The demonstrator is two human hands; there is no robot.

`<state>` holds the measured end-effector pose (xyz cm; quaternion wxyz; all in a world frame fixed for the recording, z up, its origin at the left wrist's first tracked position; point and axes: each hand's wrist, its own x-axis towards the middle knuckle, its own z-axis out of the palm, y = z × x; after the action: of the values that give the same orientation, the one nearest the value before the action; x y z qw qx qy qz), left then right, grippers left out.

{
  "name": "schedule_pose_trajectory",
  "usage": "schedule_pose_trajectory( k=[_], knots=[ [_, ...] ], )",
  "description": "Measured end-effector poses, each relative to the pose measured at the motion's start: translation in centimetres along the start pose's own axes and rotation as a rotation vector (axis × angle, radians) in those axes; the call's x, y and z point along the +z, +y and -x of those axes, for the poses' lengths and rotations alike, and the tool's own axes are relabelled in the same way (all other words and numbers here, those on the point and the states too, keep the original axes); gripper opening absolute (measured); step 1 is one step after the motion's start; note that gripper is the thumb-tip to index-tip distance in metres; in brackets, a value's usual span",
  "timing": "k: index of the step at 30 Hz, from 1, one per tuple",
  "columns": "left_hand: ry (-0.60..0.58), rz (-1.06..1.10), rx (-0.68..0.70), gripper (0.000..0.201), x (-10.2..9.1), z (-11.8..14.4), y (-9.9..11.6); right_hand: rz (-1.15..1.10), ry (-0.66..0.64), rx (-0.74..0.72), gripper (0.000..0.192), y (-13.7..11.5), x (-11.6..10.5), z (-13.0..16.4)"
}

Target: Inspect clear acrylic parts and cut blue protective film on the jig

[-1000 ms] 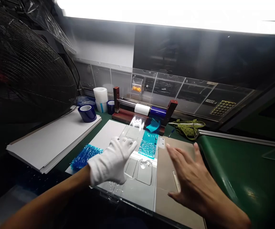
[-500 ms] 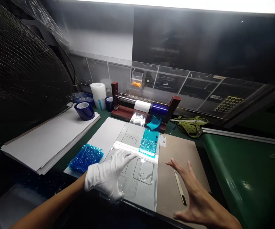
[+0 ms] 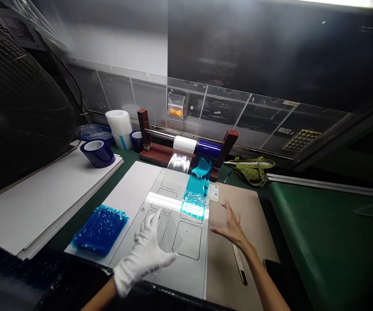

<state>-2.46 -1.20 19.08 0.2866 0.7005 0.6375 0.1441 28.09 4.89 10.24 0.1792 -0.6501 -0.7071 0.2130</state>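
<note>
My left hand [image 3: 143,257] wears a white glove and lies on a clear panel [image 3: 186,270] marked with rectangular outlines. A curled piece of clear film [image 3: 171,233] stands between its thumb and fingers and seems pinched there. My bare right hand [image 3: 231,226] hovers with fingers spread over the seam between the panel and a brown board [image 3: 238,198], holding nothing. A teal film strip [image 3: 195,196] runs along the panel's far right part. A crumpled blue film [image 3: 99,230] lies to the left of the gloved hand.
A slim pen-like tool [image 3: 239,264] lies on the brown board. Behind stand a wooden roll holder [image 3: 160,152], a blue tape roll [image 3: 97,152] and a white roll [image 3: 119,122]. White boards [image 3: 27,203] lie left, a fan [image 3: 18,103] beyond, and a green mat [image 3: 322,242] right.
The view has swung. My gloved left hand drew back toward me, and the curled clear film that lay on the panel is now at its fingers. My right hand moved left to the panel's edge.
</note>
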Motion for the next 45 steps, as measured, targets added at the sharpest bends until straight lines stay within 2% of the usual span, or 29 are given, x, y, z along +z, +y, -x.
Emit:
schedule_pose_trajectory(
  k=[2,4,7,9,12,15,17,20,22,26,28,30,32,34,39,42,45],
  knots=[
    [0.016,0.154,-0.075,0.107,1.1,0.6,-0.9,0.017,-0.028,0.061,0.116,1.9,2.8,-2.5],
    [0.048,0.242,-0.033,0.105,2.0,1.4,-1.9,0.027,-0.066,0.094,0.116,3.1,4.6,-4.1],
    [0.036,0.31,-0.01,0.104,2.4,2.6,-3.0,0.052,-0.07,0.121,0.113,4.2,5.2,-4.5],
    [-0.002,0.333,-0.037,0.106,2.2,3.2,-3.3,0.095,-0.027,0.201,0.097,5.0,4.3,-3.4],
    [-0.05,0.335,-0.055,0.107,1.9,3.7,-3.2,0.144,0.024,0.414,0.055,6.5,2.7,-0.2],
    [-0.099,0.323,-0.012,0.108,2.3,3.6,-3.0,0.138,0.02,0.575,0.037,7.2,2.5,3.6],
    [-0.152,0.308,0.053,0.11,2.7,3.4,-2.7,0.104,0.041,0.603,0.029,6.9,3.2,5.3],
    [-0.235,0.292,0.193,0.112,2.6,2.8,-1.6,-0.017,0.11,0.591,0.027,5.8,4.0,6.5],
    [-0.3,0.268,0.285,0.113,1.9,2.6,-0.2,-0.145,0.146,0.572,0.034,4.7,3.5,7.3],
    [-0.463,0.145,0.377,0.122,-0.1,2.5,3.4,-0.465,0.18,0.494,0.051,0.1,-0.2,11.1],
    [-0.525,0.098,0.392,0.125,-0.7,2.6,5.0,-0.803,0.121,0.415,0.047,-3.5,-2.6,13.9],
    [-0.556,0.077,0.427,0.126,-0.8,2.8,6.4,-0.923,0.032,0.362,0.041,-7.3,-4.6,16.6],
    [-0.578,0.073,0.479,0.128,-0.6,2.9,7.4,-0.938,-0.002,0.298,0.04,-10.2,-5.8,18.6],
    [-0.595,0.072,0.526,0.128,-0.3,3.2,8.2,-0.865,0.001,0.235,0.043,-11.7,-6.4,19.9],
    [-0.636,0.026,0.53,0.127,0.1,3.9,10.0,-0.701,0.019,0.084,0.052,-11.4,-6.5,21.3],
    [-0.647,0.012,0.555,0.127,0.1,4.5,11.1,-0.665,-0.025,0.122,0.062,-11.1,-6.7,21.7],
    [-0.635,0.005,0.582,0.125,0.1,5.1,11.8,-0.631,0.02,0.134,0.063,-11.3,-6.9,21.9]
  ],
)
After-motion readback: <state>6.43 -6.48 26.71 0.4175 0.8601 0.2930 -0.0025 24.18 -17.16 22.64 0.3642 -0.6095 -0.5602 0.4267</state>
